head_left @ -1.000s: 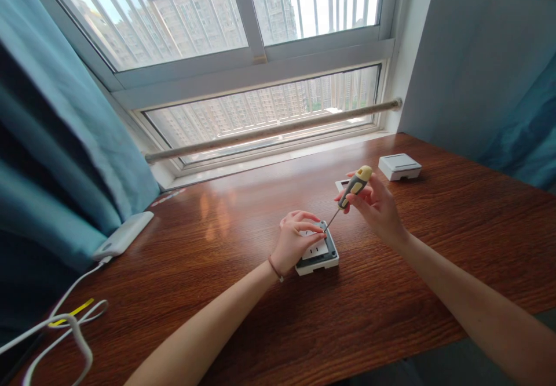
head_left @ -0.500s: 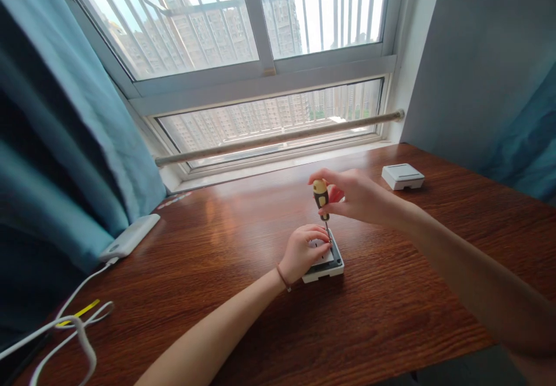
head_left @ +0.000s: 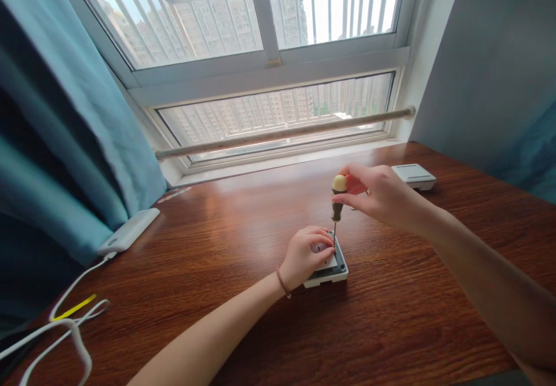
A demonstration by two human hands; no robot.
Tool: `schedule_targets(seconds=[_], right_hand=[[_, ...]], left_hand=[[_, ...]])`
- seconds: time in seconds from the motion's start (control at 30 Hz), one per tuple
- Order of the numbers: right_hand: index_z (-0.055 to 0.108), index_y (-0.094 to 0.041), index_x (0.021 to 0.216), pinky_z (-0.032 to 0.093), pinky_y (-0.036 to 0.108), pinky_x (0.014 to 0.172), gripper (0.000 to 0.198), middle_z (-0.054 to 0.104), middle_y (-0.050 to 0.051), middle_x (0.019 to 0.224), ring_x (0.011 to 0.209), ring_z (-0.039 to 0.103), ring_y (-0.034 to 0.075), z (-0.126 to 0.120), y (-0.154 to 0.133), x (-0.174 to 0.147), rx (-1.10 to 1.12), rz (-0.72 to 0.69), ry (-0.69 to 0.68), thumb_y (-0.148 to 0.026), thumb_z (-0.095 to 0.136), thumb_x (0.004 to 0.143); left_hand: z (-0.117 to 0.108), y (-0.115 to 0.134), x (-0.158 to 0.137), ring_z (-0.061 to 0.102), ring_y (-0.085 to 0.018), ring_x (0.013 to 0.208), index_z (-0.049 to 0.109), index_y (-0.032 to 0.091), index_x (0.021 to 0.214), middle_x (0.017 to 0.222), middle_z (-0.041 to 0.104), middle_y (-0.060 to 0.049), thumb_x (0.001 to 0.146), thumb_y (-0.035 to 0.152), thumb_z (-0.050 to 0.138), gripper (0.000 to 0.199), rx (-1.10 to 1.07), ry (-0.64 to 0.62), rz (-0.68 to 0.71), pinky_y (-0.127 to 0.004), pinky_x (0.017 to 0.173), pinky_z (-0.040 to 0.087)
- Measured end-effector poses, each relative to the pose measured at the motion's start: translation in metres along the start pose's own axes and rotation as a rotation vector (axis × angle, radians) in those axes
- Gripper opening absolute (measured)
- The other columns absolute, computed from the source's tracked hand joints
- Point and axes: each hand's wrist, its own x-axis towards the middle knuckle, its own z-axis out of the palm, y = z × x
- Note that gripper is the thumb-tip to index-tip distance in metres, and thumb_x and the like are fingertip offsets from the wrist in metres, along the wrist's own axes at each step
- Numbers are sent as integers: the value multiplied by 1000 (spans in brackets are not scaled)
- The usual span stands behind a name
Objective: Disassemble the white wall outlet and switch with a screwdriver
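My right hand (head_left: 369,192) is closed around the yellow and dark handle of a screwdriver (head_left: 339,197), held nearly upright. Its thin shaft points down to the right side of a wall socket (head_left: 336,279), which has a white body, a dark inner frame and a white slotted face. My left hand (head_left: 309,252) lies over the socket and covers much of its face. Thumb and forefinger come together at the screwdriver's tip; whatever they pinch there is too small to make out.
A second white box of the same kind (head_left: 414,174) lies at the back right, partly behind my right hand. On the left are a white power bank (head_left: 132,232), white cables (head_left: 73,328) and a yellow strip (head_left: 78,308). The wooden table (head_left: 243,212) meets a window and blue curtain (head_left: 82,113).
The screwdriver has shifted right with my right hand and stands more upright. My left hand stays on the socket, its fingers still at the tip. The view has shifted slightly.
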Motion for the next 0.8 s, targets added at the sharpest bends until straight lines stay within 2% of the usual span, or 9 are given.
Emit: schedule_targets(seconds=[0.13, 0.27, 0.33, 0.43, 0.67, 0.73, 0.8], right_hand=[[48, -18, 71, 44, 23, 52, 31, 65, 0, 64, 57, 62, 15, 1, -6, -2, -94, 4, 66, -34, 74, 68], [49, -18, 71, 45, 24, 53, 33, 66, 1, 65, 57, 62, 15, 6, -10, -5, -126, 4, 123, -37, 75, 65], [53, -17, 83, 48, 23, 54, 33, 67, 1, 70, 58, 64, 15, 10, -12, -5, -46, 12, 141, -34, 76, 65], [53, -18, 108, 51, 23, 57, 46, 69, 0, 77, 60, 65, 14, 16, -13, -5, 59, 3, 152, -26, 75, 67], [56, -16, 114, 54, 26, 73, 33, 69, 5, 96, 82, 66, 16, 7, -8, -5, 132, -169, 5, -12, 53, 82], [60, -15, 105, 53, 26, 73, 25, 70, 5, 91, 81, 66, 15, 3, -9, -5, 157, -159, -4, -10, 53, 81], [62, -15, 92, 54, 26, 68, 14, 70, 4, 82, 73, 67, 15, 2, -11, -6, 147, -84, 25, -14, 60, 78]], left_hand=[[-1, 1, 1, 62, -19, 90, 69, 17, 71, 82, 70, -5, 72, 17, 68, 2, 2, 1, 9, -34, 89, 46], [-1, 2, 1, 61, -19, 91, 69, 17, 71, 83, 69, -5, 73, 17, 67, 2, 2, -1, 12, -35, 89, 46], [-1, 4, 1, 61, -19, 91, 68, 17, 71, 83, 69, -5, 73, 18, 67, 2, -2, -3, 9, -35, 89, 46], [-1, 6, 1, 61, -19, 91, 68, 17, 70, 83, 69, -6, 73, 17, 67, 3, -5, -3, 7, -35, 89, 46], [-1, 5, 2, 61, -20, 91, 67, 17, 71, 84, 69, -5, 72, 16, 67, 2, 34, -4, -2, -34, 89, 45], [-1, 5, 2, 61, -20, 91, 67, 17, 71, 85, 69, -6, 72, 16, 68, 1, 40, -4, -7, -34, 89, 45], [-1, 5, 1, 61, -20, 91, 67, 17, 71, 85, 69, -5, 72, 16, 68, 1, 45, -2, -12, -34, 89, 45]])
